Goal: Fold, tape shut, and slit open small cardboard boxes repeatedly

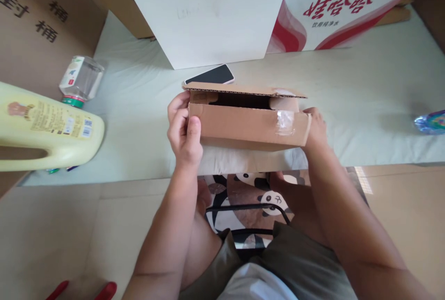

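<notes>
Between my two hands is a small brown cardboard box (239,124), raised at the near edge of the cloth-covered surface. Its lid flap stands partly lifted, leaving a dark gap, and the inside cannot be made out. A piece of clear tape (285,122) clings to the front right of the box. My left hand (184,128) grips the left end, thumb on the front face and fingers behind. At the right end, my right hand (315,128) holds the side, its fingers mostly hidden by the box. A dark-screened phone (212,75) lies just behind the box.
A large white box (212,17) and a white-and-red carton (333,22) stand at the back. To the left are a clear bottle (83,77), a yellow jug (52,128) and a big carton (45,26). A small plastic bottle (431,122) lies far right.
</notes>
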Demonstrator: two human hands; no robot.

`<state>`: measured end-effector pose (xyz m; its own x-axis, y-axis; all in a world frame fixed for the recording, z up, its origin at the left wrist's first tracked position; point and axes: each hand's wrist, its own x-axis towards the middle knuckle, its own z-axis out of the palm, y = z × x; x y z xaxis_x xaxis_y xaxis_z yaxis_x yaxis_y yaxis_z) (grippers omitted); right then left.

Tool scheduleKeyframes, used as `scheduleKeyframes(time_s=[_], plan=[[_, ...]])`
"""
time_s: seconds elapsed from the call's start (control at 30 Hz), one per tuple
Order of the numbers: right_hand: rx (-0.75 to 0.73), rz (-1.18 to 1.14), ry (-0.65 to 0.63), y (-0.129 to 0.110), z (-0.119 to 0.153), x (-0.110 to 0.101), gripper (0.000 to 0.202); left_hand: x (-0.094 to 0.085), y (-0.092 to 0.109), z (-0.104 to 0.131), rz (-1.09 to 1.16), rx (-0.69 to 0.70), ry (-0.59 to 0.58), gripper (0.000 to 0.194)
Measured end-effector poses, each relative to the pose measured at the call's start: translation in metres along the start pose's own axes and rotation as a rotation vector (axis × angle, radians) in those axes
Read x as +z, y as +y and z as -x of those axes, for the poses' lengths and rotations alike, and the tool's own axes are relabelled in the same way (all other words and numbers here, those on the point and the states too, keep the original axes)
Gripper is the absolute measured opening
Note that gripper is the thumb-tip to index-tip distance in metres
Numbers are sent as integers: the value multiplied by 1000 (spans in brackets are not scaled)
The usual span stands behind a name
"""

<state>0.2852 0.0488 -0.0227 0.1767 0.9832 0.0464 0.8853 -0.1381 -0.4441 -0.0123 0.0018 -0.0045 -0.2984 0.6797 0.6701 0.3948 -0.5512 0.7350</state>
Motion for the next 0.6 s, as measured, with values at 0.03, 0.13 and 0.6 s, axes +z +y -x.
scheduleKeyframes(time_s=[0.03, 0.13, 0.6], plan=[[-4, -64, 27, -2, -2, -2, 20, 0, 0, 0, 2, 2, -2, 37], [-48, -499, 219, -17, 0, -18, 20, -1, -1, 1, 8, 6, -16, 35], [-409, -574, -36, -70, 59, -72, 18, -2, -12, 5, 87, 72, -32, 29]])
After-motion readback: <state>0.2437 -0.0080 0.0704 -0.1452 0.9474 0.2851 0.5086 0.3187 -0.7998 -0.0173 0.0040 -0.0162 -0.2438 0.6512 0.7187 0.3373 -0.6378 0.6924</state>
